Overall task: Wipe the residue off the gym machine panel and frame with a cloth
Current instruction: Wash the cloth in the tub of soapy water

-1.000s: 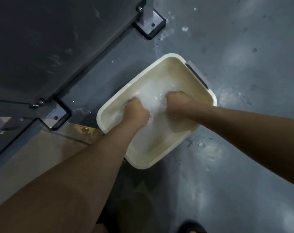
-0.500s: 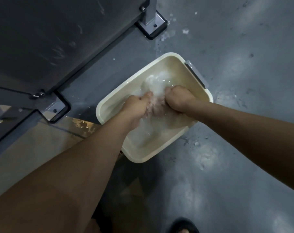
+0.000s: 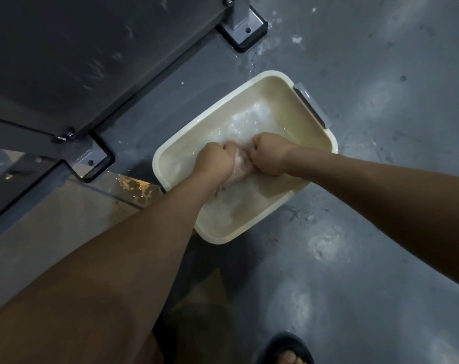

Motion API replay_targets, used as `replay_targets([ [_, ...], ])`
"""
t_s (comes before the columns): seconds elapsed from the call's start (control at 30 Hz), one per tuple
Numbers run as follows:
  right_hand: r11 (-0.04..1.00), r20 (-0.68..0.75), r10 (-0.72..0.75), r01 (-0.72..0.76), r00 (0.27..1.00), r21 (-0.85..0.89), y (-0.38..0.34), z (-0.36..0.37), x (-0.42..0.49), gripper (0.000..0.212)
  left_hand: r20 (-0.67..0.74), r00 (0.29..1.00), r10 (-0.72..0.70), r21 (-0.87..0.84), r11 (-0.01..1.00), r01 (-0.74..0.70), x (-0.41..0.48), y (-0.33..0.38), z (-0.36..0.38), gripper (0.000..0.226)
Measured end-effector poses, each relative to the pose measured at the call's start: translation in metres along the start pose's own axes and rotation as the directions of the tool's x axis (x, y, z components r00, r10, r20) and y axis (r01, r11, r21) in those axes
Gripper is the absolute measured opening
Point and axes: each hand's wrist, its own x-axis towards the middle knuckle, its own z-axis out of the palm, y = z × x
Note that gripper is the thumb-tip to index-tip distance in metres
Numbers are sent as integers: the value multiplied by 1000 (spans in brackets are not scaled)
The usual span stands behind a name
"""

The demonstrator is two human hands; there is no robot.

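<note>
A cream plastic basin [image 3: 252, 81] with sudsy water stands on the grey floor. Over its middle, my left hand [image 3: 215, 160] and my right hand [image 3: 269, 156] both grip a wet pale-pink cloth [image 3: 240, 168], bunched between the two fists just above the water. The machine's dark panel [image 3: 73, 51] fills the upper left, streaked with pale residue. Its grey frame [image 3: 26, 137] runs below the panel down to a bolted foot plate [image 3: 95, 160].
A second foot plate [image 3: 245, 28] with its post stands beyond the basin. The basin has a grey handle [image 3: 312, 105] on its right side. Water splashes lie on the floor near the basin. My sandalled foot [image 3: 289, 350] is at the bottom edge.
My hands were apart and down in the water; they have come together and lifted the bunched cloth clear of the surface.
</note>
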Motion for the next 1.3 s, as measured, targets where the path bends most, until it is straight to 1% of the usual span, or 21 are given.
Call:
replay_targets([
  [0.03,1000,-25,6,-5,1000,14,0,-1,1,33,21,999,-49,-70,996,51,-3,3,-1,51],
  [0.1,994,-110,60,-49,992,98,5,-2,7,44,167,977,-137,-309,933,183,-9,8,-1,47],
  [0.17,986,-155,91,-67,984,154,9,-5,8,39,285,954,-94,-507,830,233,-13,11,2,34],
  [0.2,986,-133,85,-65,987,151,9,-7,7,33,296,952,-77,-537,811,233,-11,10,4,24],
  [0.27,985,-34,70,-63,997,160,9,-7,4,22,250,966,-68,-464,867,181,-6,8,4,5],
  [0.3,978,18,79,-81,997,192,9,-5,4,19,203,977,-63,-407,902,142,-6,6,3,4],
  [0.43,893,90,124,-151,988,423,7,-6,0,14,152,988,-5,-368,928,61,-12,6,-2,37],
  [0.5,779,139,151,-204,979,593,9,-9,-1,25,128,992,-1,-336,941,45,-12,8,-4,26],
  [0.53,759,158,155,-220,975,613,10,-10,-1,26,116,993,-10,-341,939,50,-11,7,-5,19],
  [0.6,808,133,153,-202,979,554,12,-8,5,19,87,996,-34,-332,941,61,-7,6,-5,13],
  [0.67,829,88,181,-200,980,522,11,-7,7,25,84,994,-75,-372,923,101,-4,6,-5,17],
  [0.77,771,-5,237,-184,972,610,12,-8,11,27,127,989,-74,-517,846,130,-4,8,-5,15],
  [0.83,791,-21,247,-189,969,582,12,-11,8,14,155,982,-106,-524,834,173,-3,8,-5,20],
  [0.87,826,-14,262,-216,965,521,5,-16,1,10,150,980,-129,-508,840,188,-2,6,-4,21],
  [0.93,960,15,238,-237,971,151,0,-13,-6,25,104,978,-179,-464,861,206,-1,4,-4,19],
  [0.97,941,42,258,-261,965,217,3,-10,-1,32,68,978,-197,-421,883,207,-1,3,-4,17],
  [1.03,891,-21,309,-282,951,357,9,-6,3,42,41,979,-199,-322,925,202,-1,3,-4,11],
  [1.13,954,-61,214,-195,975,228,4,-1,-1,15,142,963,-231,-377,886,268,-6,7,-2,37],
  [1.2,968,-9,111,-106,994,225,-4,6,-6,28,227,937,-266,-412,846,339,-7,8,-1,54],
  [1.23,976,72,70,-84,995,201,-8,8,-9,37,247,932,-265,-401,848,348,-9,9,0,57],
  [1.3,951,143,66,-105,988,290,-13,8,-14,50,257,929,-264,-395,849,351,-10,8,2,46],
])
